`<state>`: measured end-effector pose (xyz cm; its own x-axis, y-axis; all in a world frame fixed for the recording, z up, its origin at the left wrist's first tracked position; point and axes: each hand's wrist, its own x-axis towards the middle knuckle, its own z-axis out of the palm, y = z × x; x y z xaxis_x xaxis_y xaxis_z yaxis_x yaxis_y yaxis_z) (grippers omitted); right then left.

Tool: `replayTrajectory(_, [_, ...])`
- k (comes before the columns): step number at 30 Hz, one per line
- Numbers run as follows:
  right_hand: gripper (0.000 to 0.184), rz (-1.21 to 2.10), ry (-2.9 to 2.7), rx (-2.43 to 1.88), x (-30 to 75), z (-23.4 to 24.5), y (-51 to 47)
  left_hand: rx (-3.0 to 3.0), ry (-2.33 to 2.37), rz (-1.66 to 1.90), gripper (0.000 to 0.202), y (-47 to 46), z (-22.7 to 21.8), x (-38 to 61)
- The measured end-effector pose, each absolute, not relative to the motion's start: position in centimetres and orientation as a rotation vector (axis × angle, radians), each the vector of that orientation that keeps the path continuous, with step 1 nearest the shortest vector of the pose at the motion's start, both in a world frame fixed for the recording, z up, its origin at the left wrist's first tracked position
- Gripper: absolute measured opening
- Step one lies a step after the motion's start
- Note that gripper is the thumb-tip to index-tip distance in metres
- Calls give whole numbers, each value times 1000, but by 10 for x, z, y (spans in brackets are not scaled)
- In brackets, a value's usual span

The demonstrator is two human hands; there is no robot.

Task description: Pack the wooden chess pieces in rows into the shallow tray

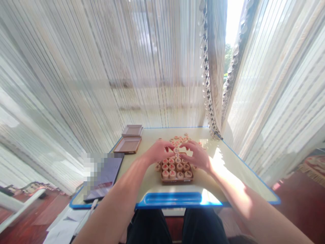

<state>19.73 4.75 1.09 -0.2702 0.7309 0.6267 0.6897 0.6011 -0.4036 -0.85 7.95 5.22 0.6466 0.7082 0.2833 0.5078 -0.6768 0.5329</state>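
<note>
Over a small box [177,182] of Chinese chess pieces, my left hand [161,151] pinches one round wooden piece [176,150] at its fingertips. My right hand [195,156] faces it from the other side, thumb and fingers apart in a curve just right of that piece. Rows of pieces with red characters [172,167] and black characters [179,166] stand in the box. Part of the far rows is hidden by my fingers. More loose pieces [180,139] lie scattered beyond my hands, and one piece [157,167] sits beside the box's left wall.
Two shallow box parts [127,145] [132,130] lie at the table's far left. A dark flat device [109,174], partly blurred, rests near the left edge. The pale table [228,183] has a blue rim and a front groove [174,197]. String curtains [157,67] hang behind.
</note>
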Motion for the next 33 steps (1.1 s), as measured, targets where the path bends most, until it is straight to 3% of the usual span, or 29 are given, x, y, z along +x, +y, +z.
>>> replayTrajectory(6, [18, 158, -2018, -1080, 191, 19, 40, 2423, 932, 715, 20, 66, 47, -7])
replayTrajectory(16, [16, 218, -1888, -1172, 177, 8, -35, 2507, 896, 1134, 33, 6, 9, -19])
replayTrajectory(21, [12, 106, -1861, -1220, 173, 2, -40, 2648, 946, 1337, 22, -5, -2, -18])
replayTrajectory(33, [12, -3, -1881, -1197, 175, -20, -25, 2970, 812, 1163, 16, -9, -3, -9])
